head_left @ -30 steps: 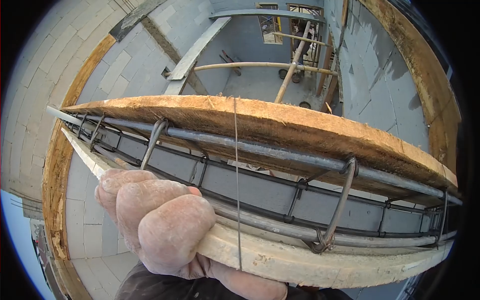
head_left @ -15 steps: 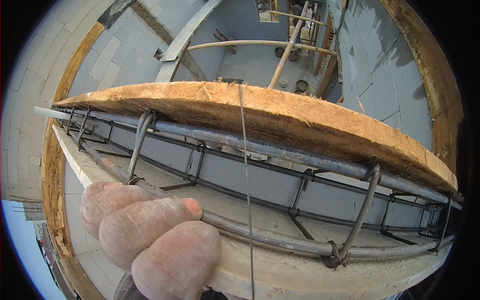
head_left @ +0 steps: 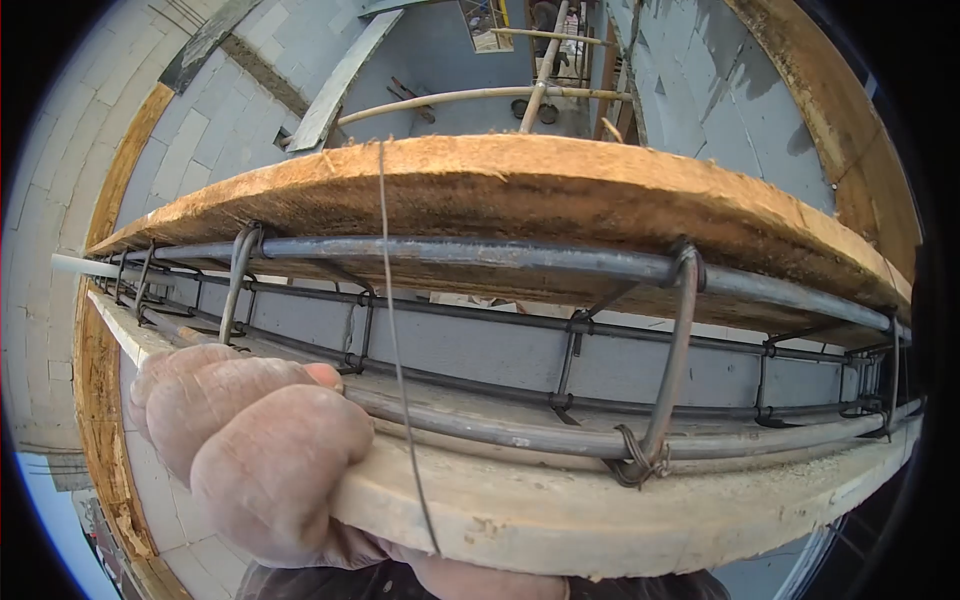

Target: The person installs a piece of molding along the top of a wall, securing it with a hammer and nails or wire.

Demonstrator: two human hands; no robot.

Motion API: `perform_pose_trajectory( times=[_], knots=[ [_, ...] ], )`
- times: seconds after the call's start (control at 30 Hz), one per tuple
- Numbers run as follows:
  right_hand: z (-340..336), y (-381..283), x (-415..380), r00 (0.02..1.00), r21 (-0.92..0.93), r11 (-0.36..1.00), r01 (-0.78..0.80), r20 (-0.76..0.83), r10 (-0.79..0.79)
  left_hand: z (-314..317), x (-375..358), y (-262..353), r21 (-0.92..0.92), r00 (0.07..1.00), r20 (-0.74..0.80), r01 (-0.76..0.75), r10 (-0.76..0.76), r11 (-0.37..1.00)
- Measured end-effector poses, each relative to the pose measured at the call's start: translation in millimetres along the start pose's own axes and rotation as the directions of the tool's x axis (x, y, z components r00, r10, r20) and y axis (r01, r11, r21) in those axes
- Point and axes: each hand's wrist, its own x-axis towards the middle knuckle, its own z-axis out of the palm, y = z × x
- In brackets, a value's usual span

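At the lower left, my left hand [head_left: 260, 440] is closed over the edge of the pale lower board [head_left: 580, 525]. Its fingertips lie by the lower front bar of a rebar cage [head_left: 470, 425]. That long cage sits between the pale board and a rough-edged brown plank [head_left: 520, 160]. Tie wire [head_left: 640, 460] binds a bent steel stirrup [head_left: 682, 350] to the bars. A thin line [head_left: 393, 330] hangs across plank, cage and board. Skin shows under the board at the bottom, partly hidden. I cannot make out a right hand.
Grey block walls [head_left: 170, 165] rise on both sides. Wooden poles [head_left: 480, 93] cross the space beyond the plank, where buckets [head_left: 547, 113] stand on the floor below. A weathered timber [head_left: 100, 430] runs down the left. A white pipe end [head_left: 80, 265] juts out at the cage's left end.
The view has shifted, so the cage, plank and thin line sit further left. More of the lower board's front edge shows. My left hand keeps its grip.
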Motion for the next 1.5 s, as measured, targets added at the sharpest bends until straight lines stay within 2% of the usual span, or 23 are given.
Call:
perform_pose_trajectory(
  times=[0.1, 0.2, 0.27, 0.37, 0.4, 0.47, 0.57, 0.67, 0.83, 0.9, 1.0, 1.1, 1.13, 1.17, 1.23, 1.33, 1.4, 1.5],
  knots=[
    [14.0, 2.3, 11.3, 1.000, 0.122, 0.992, -0.012, 0.020, 0.010, 21.1, 0.6, 7.1, -0.010, 0.985, -0.171, 0.016, -0.017, 1.000],
    [23.1, 2.1, 17.9, 0.999, 0.239, 0.970, -0.034, 0.007, 0.033, 14.2, 1.8, 18.7, -0.027, 0.979, -0.138, 0.151, -0.153, 0.988],
    [40.1, -6.0, 17.2, 0.992, 0.377, 0.926, -0.024, -0.102, 0.068, 13.5, 2.7, 17.7, -0.039, 0.982, -0.149, 0.112, -0.117, 0.993],
    [34.4, -12.6, 16.5, 0.999, 0.299, 0.953, -0.053, 0.016, 0.051, 15.5, 2.8, 15.1, -0.058, 0.983, -0.174, 0.045, -0.055, 0.997],
    [37.2, -18.4, 13.9, 0.998, 0.300, 0.952, -0.067, 0.027, 0.062, 10.8, 2.5, 13.1, -0.013, 0.991, -0.114, 0.063, -0.064, 0.998],
    [37.7, -22.8, 13.1, 0.997, 0.333, 0.942, -0.030, 0.083, 0.003, 14.8, 4.0, 10.5, 0.021, 0.974, -0.222, -0.037, 0.041, 0.999],
    [37.7, -15.0, 22.1, 0.992, 0.378, 0.926, -0.009, 0.117, -0.038, 1.0, 1.9, 6.6, -0.005, 0.997, 0.016, 0.079, -0.079, 0.997],
    [40.6, -20.7, 19.5, 0.992, 0.323, 0.946, 0.014, 0.115, -0.054, 1.7, 1.4, -5.1, -0.056, 0.990, 0.057, 0.129, -0.126, 0.990],
    [42.7, -7.9, 30.2, 0.983, 0.226, 0.965, 0.132, 0.099, -0.157, 1.6, -0.5, -6.5, -0.051, 0.997, 0.024, 0.070, -0.069, 0.996],
    [40.6, -8.5, 30.0, 0.982, 0.213, 0.969, 0.125, 0.116, -0.152, 3.8, 0.8, -6.8, -0.034, 0.998, 0.017, 0.055, -0.054, 0.998],
    [41.4, -12.7, 27.9, 0.984, 0.227, 0.969, 0.102, 0.120, -0.131, 9.0, 1.3, -5.5, 0.002, 0.996, -0.093, -0.003, 0.003, 1.000],
    [41.8, -10.0, 30.0, 0.981, 0.196, 0.970, 0.144, 0.100, -0.165, 9.2, -0.2, -4.6, 0.029, 0.997, -0.082, 0.012, -0.010, 0.999],
    [42.6, -7.7, 31.5, 0.978, 0.176, 0.970, 0.169, 0.093, -0.187, -6.1, 6.9, 6.6, 0.002, 0.989, 0.084, 0.125, -0.125, 0.992],
    [42.9, -7.6, 31.9, 0.977, 0.177, 0.970, 0.169, 0.100, -0.189, -34.3, 20.3, 27.5, -0.006, 0.940, 0.250, 0.241, -0.232, 0.970],
    [41.2, -10.1, 31.5, 0.974, 0.177, 0.969, 0.171, 0.115, -0.193, -45.7, 23.4, 38.6, -0.006, 0.892, 0.320, 0.338, -0.319, 0.941],
    [41.4, -14.8, 28.2, 0.982, 0.188, 0.973, 0.134, 0.109, -0.156, -12.1, 8.4, 24.0, -0.044, 0.975, 0.044, 0.218, -0.216, 0.975],
    [42.4, -7.8, 31.8, 0.979, 0.159, 0.974, 0.162, 0.098, -0.179, 11.4, -4.9, -3.8, -0.054, 0.990, -0.134, 0.042, -0.049, 0.998],
    [42.9, 1.7, 37.5, 0.975, 0.123, 0.971, 0.203, 0.071, -0.213, 9.5, -3.9, 3.7, 0.038, 0.982, -0.190, -0.003, 0.010, 0.999]
  ],
)
